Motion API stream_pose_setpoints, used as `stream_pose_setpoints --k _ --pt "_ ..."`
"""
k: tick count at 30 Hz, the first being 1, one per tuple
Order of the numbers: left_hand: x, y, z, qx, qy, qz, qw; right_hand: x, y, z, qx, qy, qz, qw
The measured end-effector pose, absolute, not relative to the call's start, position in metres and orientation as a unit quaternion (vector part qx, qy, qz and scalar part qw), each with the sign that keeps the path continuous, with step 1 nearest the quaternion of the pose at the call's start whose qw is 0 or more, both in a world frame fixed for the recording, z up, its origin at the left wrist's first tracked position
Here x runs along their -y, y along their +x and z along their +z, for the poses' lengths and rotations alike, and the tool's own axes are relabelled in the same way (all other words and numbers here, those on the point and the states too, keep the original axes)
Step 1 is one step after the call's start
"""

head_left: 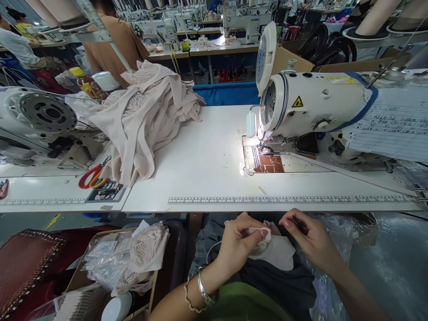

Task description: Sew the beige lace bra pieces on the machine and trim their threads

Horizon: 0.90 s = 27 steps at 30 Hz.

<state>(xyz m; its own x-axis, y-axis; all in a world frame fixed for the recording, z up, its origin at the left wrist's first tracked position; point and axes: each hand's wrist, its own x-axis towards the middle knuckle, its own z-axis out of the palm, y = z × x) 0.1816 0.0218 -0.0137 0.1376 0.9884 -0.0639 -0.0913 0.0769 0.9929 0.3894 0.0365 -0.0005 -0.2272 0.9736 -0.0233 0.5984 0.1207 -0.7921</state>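
Over the lap, my left hand pinches an edge of a beige fabric piece between thumb and fingers. My right hand is just to the right of the fabric, its thumb and fingertips pressed together; what they hold, if anything, is too small to make out. Beyond the table edge stands a white sewing machine with its needle area lit. A large heap of beige garments lies left of it on the white table.
Red-and-orange-handled scissors lie near the heap. Another sewing machine is at the left. A box with bagged lace pieces sits below the table. A measuring tape runs along the front edge. A person in brown is beyond.
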Motion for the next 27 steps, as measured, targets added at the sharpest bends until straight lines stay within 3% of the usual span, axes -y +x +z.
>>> stream_pose_setpoints --k 5,7,14,17,19,21,24,27 --pt "-0.024 0.178 -0.014 -0.471 0.400 0.452 0.643 -0.062 0.421 -0.021 0.709 -0.672 0.028 0.214" --pt "-0.025 0.178 -0.014 -0.469 0.379 0.456 0.655 -0.077 0.436 -0.028 0.711 -0.680 -0.045 0.174" --pt "-0.025 0.178 -0.009 -0.449 0.361 0.466 0.672 -0.107 0.459 -0.042 0.725 -0.653 -0.098 0.195" --pt "-0.024 0.178 -0.009 -0.463 0.370 0.477 0.650 -0.100 0.450 -0.041 0.696 -0.662 -0.101 0.258" --pt "-0.024 0.178 -0.009 -0.474 0.373 0.485 0.633 -0.085 0.437 -0.040 0.700 -0.630 -0.060 0.331" --pt "-0.024 0.178 -0.007 -0.479 0.375 0.490 0.624 -0.065 0.420 -0.039 0.739 -0.555 0.065 0.377" --pt "-0.023 0.176 -0.004 -0.485 0.383 0.492 0.613 -0.032 0.393 -0.040 0.770 -0.437 0.324 0.332" --pt "-0.021 0.168 -0.003 -0.511 0.393 0.501 0.577 -0.009 0.373 -0.043 0.729 -0.435 0.466 0.251"
